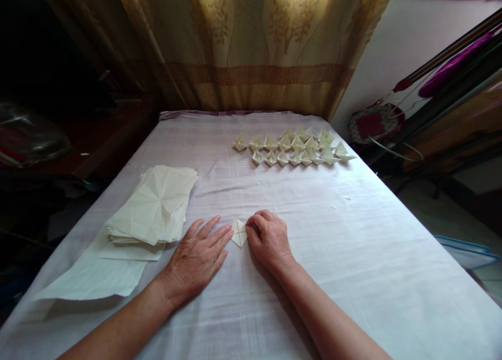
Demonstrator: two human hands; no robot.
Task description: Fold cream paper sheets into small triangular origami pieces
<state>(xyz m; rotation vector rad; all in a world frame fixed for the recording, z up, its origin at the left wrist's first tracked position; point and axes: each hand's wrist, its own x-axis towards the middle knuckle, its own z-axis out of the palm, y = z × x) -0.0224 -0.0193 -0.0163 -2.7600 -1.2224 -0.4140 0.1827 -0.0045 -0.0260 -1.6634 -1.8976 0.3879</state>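
Note:
A small folded paper square (239, 233) lies flat on the white cloth, one corner pointing toward me, with crossing lines on its face. My left hand (202, 253) rests flat beside it, fingers spread and the fingertips touching its left edge. On the other side my right hand (270, 239) is closed, with thumb and forefinger pinching the square's right corner. To the left of my left hand is a stack of creased paper sheets (157, 203). Farther off, at the back right, stand rows of folded paper boats (298, 146).
A white cloth (337, 276) covers the table. One loose sheet (98, 276) sticks out from under the stack. Paper scraps (346, 197) lie on the right. Behind the table hangs a gold curtain (251, 46); a round patterned bag (374, 124) is off the right edge.

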